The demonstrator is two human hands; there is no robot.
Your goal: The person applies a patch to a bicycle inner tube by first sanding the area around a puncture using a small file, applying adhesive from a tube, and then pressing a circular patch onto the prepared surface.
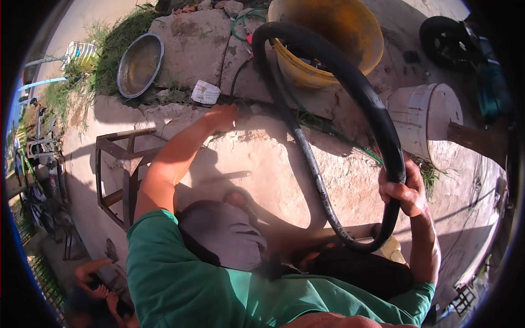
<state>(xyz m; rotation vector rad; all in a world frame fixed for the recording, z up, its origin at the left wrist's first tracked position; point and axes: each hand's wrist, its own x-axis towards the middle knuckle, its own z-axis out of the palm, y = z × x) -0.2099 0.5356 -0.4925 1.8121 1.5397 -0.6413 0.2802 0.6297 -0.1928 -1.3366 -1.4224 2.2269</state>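
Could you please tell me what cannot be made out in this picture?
All in the head view:
Left hand: blur hides whether it holds anything.
Black tube: the right hand covers the stretch it grips.
Yellow tub: its near wall and the tube hide part of the contents.
Another person: cut off by the dark rim, lower left.

Tube (pixel 377 112) before tub (pixel 350 33), basin (pixel 140 65) left of tub, bucket (pixel 407 112) right of tub, frame (pixel 129 161) left of tube.

No readable text, white packet (pixel 206 92) — coloured print, too small
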